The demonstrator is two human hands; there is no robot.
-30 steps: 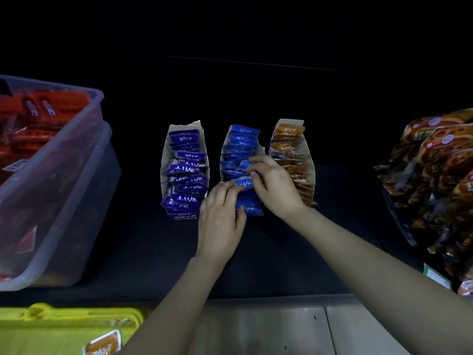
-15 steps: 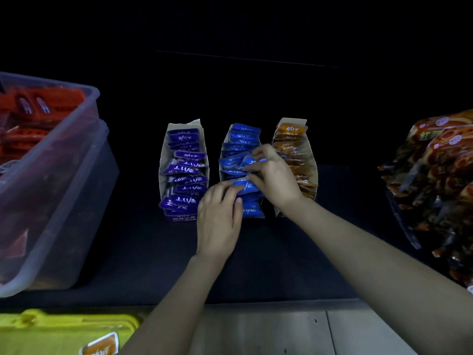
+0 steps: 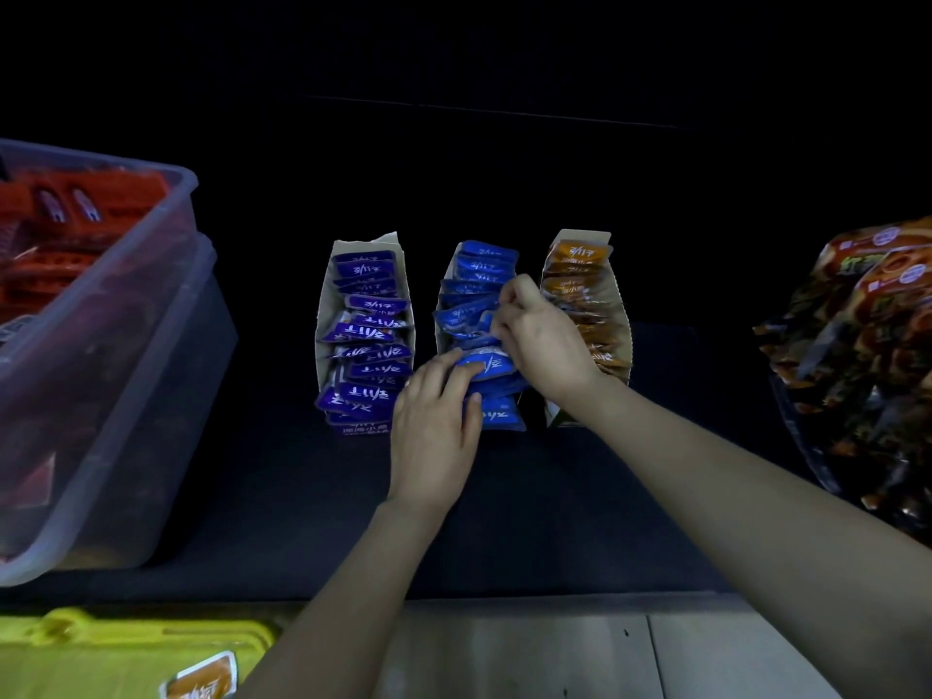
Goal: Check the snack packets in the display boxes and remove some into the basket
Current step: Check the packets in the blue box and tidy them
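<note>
Three open cardboard display boxes stand side by side on a dark shelf: purple packets [image 3: 367, 340] on the left, blue packets [image 3: 474, 295] in the middle, orange packets [image 3: 580, 274] on the right. My left hand [image 3: 436, 426] rests on the front of the blue box, its fingers and thumb holding a front blue packet [image 3: 486, 365]. My right hand [image 3: 542, 340] reaches into the middle of the blue row, fingertips pinching packets there. The yellow basket [image 3: 126, 648] sits at the bottom left with an orange packet [image 3: 201, 681] in it.
A clear plastic bin [image 3: 126, 345] with red packets stands at the left. Large orange-and-dark snack bags [image 3: 867, 355] are stacked at the right. The pale shelf edge [image 3: 529, 648] runs along the bottom.
My right hand has moved further back along the blue row, leafing through the packets. My left hand has stayed at the front of the blue box.
</note>
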